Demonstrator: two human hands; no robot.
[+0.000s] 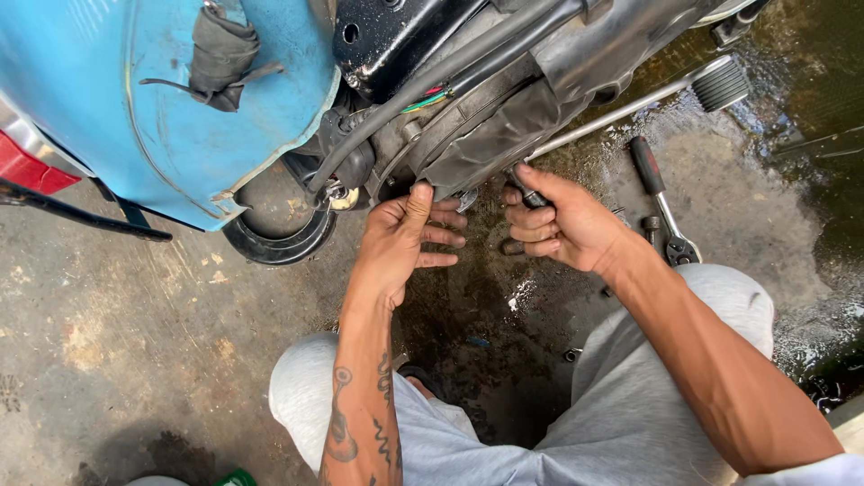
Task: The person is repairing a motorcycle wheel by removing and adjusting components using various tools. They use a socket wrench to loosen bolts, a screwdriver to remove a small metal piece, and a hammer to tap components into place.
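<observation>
Down low, left hand (pixel 407 241) pressed flat against lower edge of dirty engine cover (pixel 490 135), thumb up on the rim, fingers spread and holding nothing. Just beside, right hand (pixel 558 225) closed tight around dark tool handle (pixel 527 192), its tip hidden under the same cover edge. Little room between both hands; narrow gap only. On wet concrete floor (pixel 135 342), ratchet wrench (pixel 661 202) lying near right wrist, not touched. Long kick lever (pixel 648 99) crossing above it. Blue body panel (pixel 135 99) hanging at left, black rubber ring (pixel 281 243) below its edge.
</observation>
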